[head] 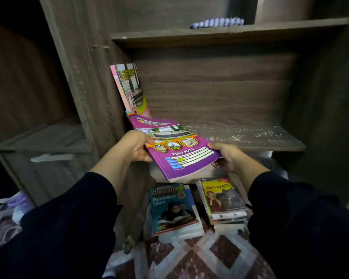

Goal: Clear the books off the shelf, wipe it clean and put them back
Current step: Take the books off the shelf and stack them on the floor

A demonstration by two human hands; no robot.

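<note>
A purple notebook [179, 152] titled "Buku Nota" lies tilted, half over the front edge of the dusty wooden shelf [270, 137]. My left hand [135, 147] grips its left edge with the thumb on the cover. My right hand [227, 156] holds its right corner from below. A pink book [129, 87] leans upright against the shelf's left wall. On the floor below are two stacks: a blue "Pendidikan Islam" book [172, 210] tops one and a yellow "Cerita Hantu" book [220, 198] tops the other.
A blue-and-white checked cloth [218, 22] lies on the shelf above. A patterned rug [199, 256] covers the floor. To the left, another shelf compartment [48, 135] stands in shadow. White specks of dust cover the right part of the shelf board.
</note>
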